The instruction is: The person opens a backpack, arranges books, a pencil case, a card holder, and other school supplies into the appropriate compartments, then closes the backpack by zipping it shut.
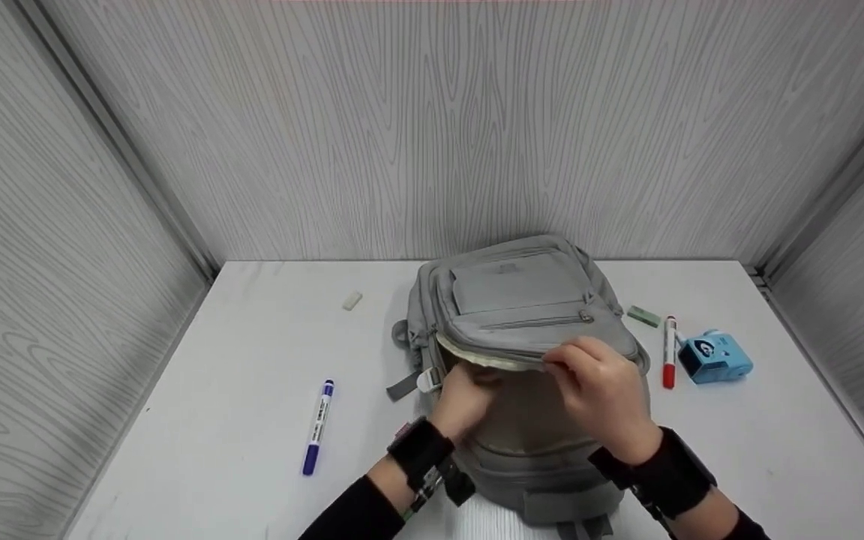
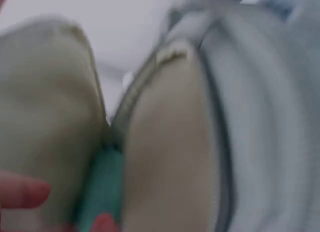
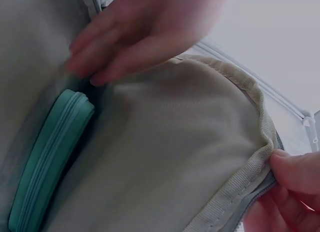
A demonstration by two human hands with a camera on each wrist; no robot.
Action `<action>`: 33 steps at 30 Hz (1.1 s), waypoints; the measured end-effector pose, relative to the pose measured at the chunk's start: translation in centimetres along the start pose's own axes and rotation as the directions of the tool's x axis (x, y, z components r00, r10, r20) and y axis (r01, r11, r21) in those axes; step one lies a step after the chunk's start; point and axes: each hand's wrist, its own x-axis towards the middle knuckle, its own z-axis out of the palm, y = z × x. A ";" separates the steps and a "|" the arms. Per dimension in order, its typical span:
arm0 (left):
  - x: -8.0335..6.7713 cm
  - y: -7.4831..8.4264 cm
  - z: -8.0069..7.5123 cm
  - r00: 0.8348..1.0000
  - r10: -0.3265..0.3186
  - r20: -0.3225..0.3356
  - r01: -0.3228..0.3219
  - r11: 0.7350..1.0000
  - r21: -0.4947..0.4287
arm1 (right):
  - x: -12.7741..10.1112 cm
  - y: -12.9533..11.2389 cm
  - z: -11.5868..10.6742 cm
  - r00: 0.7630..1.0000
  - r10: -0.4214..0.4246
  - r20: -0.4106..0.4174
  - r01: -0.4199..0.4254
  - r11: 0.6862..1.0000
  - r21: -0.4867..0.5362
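My right hand [image 1: 603, 397] pinches the grey fabric backpack's [image 1: 522, 300] opening rim while my left hand [image 1: 463, 401], fingers straight, touches the teal zippered pouch [image 3: 50, 157] inside.

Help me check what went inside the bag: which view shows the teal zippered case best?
The right wrist view: the teal case lies sharp inside the backpack, zipper visible. The left wrist view shows it blurred; in the head view it is hidden.

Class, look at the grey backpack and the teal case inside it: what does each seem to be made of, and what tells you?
Backpack: probably matt woven fabric; it sags, with stitched binding along its opening. Teal case: likely soft fabric, with a zip along its rounded edge.
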 end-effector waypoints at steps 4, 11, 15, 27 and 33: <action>-3.3 2.7 -1.8 0.991 0.087 0.101 -0.099 0.988 0.121 | -0.4 -0.1 -0.3 1.000 -0.002 0.001 0.002 1.000 -0.016; -5.1 4.2 -3.0 0.807 0.590 -0.034 -0.496 0.708 0.503 | -1.2 -0.4 -0.4 1.000 0.002 0.000 -0.002 1.000 -0.022; -4.2 3.7 -3.0 0.704 0.707 0.071 -0.551 0.480 0.683 | -2.3 -0.8 -0.3 1.000 -0.008 0.018 0.009 0.999 -0.034; -3.6 1.5 -2.0 0.583 0.803 0.126 -0.583 0.306 0.753 | -6.2 -1.2 0.3 0.992 0.037 0.125 -0.039 0.999 0.016; -3.5 1.0 -2.0 0.567 0.817 0.107 -0.598 0.319 0.735 | -7.9 3.3 -1.8 0.986 0.158 0.050 -0.160 0.987 0.029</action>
